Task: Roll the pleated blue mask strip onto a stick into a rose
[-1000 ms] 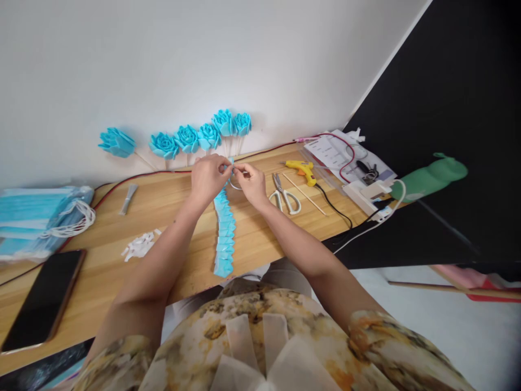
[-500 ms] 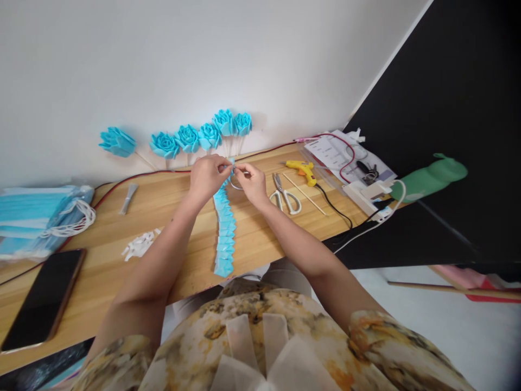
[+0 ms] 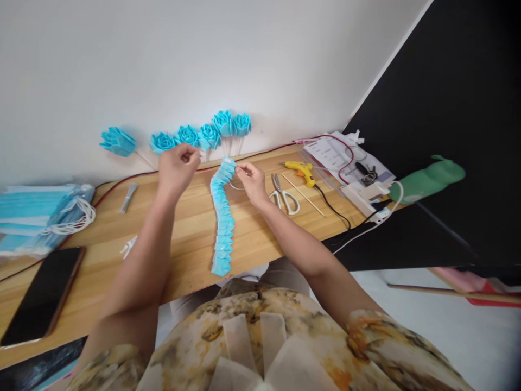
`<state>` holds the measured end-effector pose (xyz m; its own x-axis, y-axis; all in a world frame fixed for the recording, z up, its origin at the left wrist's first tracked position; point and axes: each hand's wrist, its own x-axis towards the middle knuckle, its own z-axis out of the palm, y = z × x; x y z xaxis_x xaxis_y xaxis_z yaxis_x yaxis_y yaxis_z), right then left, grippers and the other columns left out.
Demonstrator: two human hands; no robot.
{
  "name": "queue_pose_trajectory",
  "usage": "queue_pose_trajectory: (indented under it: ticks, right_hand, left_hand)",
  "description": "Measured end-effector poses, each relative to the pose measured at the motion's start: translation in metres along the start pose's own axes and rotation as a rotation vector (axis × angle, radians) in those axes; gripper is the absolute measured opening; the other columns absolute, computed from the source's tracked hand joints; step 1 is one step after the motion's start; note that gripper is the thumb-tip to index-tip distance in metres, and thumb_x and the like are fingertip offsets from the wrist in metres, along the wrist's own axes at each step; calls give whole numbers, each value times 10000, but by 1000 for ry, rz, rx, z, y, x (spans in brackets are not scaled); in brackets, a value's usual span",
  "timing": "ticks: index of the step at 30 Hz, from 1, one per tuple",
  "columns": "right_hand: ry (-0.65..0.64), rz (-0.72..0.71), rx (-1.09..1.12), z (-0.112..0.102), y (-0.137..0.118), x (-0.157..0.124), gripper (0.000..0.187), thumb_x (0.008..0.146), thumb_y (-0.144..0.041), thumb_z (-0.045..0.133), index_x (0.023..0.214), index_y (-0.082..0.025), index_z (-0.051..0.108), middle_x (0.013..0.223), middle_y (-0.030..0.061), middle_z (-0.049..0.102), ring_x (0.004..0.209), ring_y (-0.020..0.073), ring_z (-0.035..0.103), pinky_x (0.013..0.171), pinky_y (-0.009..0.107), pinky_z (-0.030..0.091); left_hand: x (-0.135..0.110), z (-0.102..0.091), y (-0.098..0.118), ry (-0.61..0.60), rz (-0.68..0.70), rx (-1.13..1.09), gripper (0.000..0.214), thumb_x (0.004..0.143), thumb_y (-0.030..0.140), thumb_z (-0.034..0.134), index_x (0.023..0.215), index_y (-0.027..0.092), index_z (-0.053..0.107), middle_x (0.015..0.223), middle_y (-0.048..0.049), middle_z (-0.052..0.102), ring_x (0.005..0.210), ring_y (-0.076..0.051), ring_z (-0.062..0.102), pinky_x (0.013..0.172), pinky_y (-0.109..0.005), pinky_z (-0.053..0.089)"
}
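Observation:
A long strip of blue pleated mask fabric (image 3: 223,217) runs down the wooden table, its far end bent to the right with a small white patch on top. My right hand (image 3: 253,182) pinches that far end between thumb and fingertips. To the left of it, apart from the strip, my left hand (image 3: 178,167) is raised with its fingers closed. Whatever its fingertips hold is too small to make out. A white loop (image 3: 236,187) lies partly hidden behind the strip and my right hand. White scraps (image 3: 129,247) show beside my left forearm.
Blue fabric roses (image 3: 209,136) on sticks stand along the wall. Scissors (image 3: 285,195), a wooden stick (image 3: 303,194) and a yellow glue gun (image 3: 301,169) lie right, near a power strip (image 3: 364,198). Packed blue masks (image 3: 36,214) and a phone (image 3: 43,296) lie left.
My left hand has pulled away leftward from the strip's far end, now covering most of the white scraps with its forearm. My right hand still pinches the strip, whose far end now shows.

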<state>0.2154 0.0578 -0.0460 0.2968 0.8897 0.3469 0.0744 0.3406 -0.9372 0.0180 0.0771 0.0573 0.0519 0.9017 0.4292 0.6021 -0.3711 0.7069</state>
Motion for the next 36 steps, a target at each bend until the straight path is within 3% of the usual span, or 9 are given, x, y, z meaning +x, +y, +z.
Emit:
queue_pose_trajectory:
  ticks: [6, 9, 13, 17, 20, 23, 26, 32, 36]
  right_hand:
    - [1, -3, 19, 2, 5, -1, 260, 843, -455, 667, 902, -208, 723, 885, 7, 773, 874, 187, 724, 877, 325, 558]
    - [-9, -2, 30, 6, 11, 0, 294, 842, -481, 687, 925, -200, 712, 895, 26, 763, 849, 185, 703, 841, 334, 559]
    - [-44, 23, 18, 7, 15, -1, 327, 862, -530, 719, 934, -211, 711, 858, 62, 746, 825, 217, 669, 760, 362, 556]
    - [-73, 33, 19, 5, 12, -3, 363, 832, -602, 767, 914, -252, 719, 855, 56, 737, 844, 262, 672, 755, 404, 564]
    - [-73, 36, 14, 4, 11, -4, 370, 830, -606, 775, 920, -252, 721, 865, 54, 742, 849, 263, 675, 761, 403, 561]
    - [-85, 70, 47, 6, 8, -7, 317, 826, -535, 789, 915, -240, 716, 834, 46, 738, 804, 225, 645, 741, 372, 547]
    - [-106, 100, 70, 9, 3, -11, 255, 832, -459, 752, 897, -218, 704, 838, 35, 743, 786, 181, 634, 740, 330, 537]
    - [-141, 71, 53, 12, -7, -15, 284, 810, -482, 684, 892, -211, 710, 832, 0, 738, 806, 164, 678, 794, 304, 546]
    - [-169, 40, 6, 10, -11, -16, 310, 831, -513, 662, 899, -216, 715, 827, 3, 739, 858, 180, 694, 812, 304, 553]
  left_hand:
    - [-51, -98, -39, -20, -215, 269, 144, 836, 312, 626, 809, 211, 725, 608, 37, 544, 630, -152, 472, 623, -282, 337]
    - [-85, -134, -70, -126, -283, 408, 220, 881, 361, 605, 833, 204, 752, 612, 35, 544, 638, -137, 459, 655, -283, 318]
    - [-114, -151, -109, -221, -295, 357, 320, 908, 421, 539, 755, 227, 742, 684, -4, 651, 697, -179, 548, 681, -305, 380]
    - [-124, -152, -135, -178, -283, 341, 235, 767, 459, 660, 642, 260, 680, 674, -26, 663, 656, -208, 556, 626, -327, 368]
    - [-125, -154, -145, -218, -271, 358, 172, 685, 427, 749, 713, 263, 706, 743, -31, 679, 685, -206, 567, 659, -325, 402]
    - [-118, -151, -140, -218, -252, 353, 215, 674, 399, 797, 815, 254, 725, 862, -49, 714, 765, -219, 603, 744, -335, 460]
    - [-100, -133, -116, -158, -195, 253, 210, 783, 430, 730, 883, 245, 732, 919, -59, 734, 800, -223, 627, 782, -339, 493]
    - [-55, -57, -45, -187, 21, 14, 310, 876, 455, 635, 1006, 213, 778, 1016, -72, 776, 932, -236, 685, 840, -324, 537]
    - [-32, -8, -21, -226, 41, -151, 347, 879, 431, 648, 1099, 188, 765, 1163, -106, 775, 1044, -241, 699, 921, -336, 543]
